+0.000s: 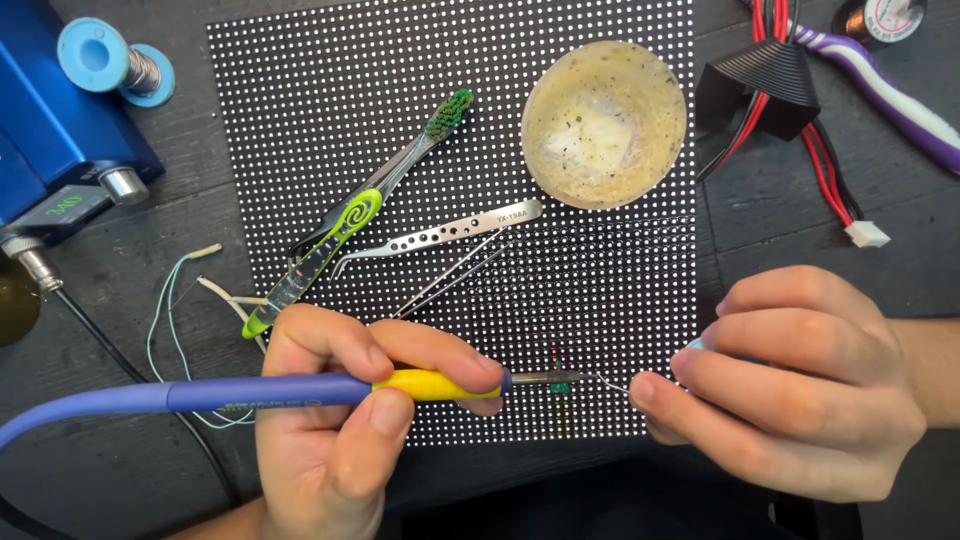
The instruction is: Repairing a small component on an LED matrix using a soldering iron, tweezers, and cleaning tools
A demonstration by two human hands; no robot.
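Gripping the soldering iron like a pen, the left hand was curled shut around its yellow collar, thumb beneath and fingers above, which kept the hot tip well clear of the skin and gave fine control. The tip rested on the LED panel near its lower edge, at about 6 o'clock on the board, where a few small red and green lights glowed. The right hand came in from 3 o'clock, fingertips pinching a thin solder wire whose free end pointed at the iron's tip, so that both met at one spot; the two were very near, though contact could not be told.

The panel lay flat on the dark desk, serving also as a tray. A green-handled toothbrush and steel tweezers lay diagonally across its middle, within easy reach of the left hand. A shallow cream dish with dark specks sat at 1 o'clock on the panel. At 10 o'clock stood a blue soldering station with a solder spool resting on it. Red and black cables ran off at 2 o'clock.
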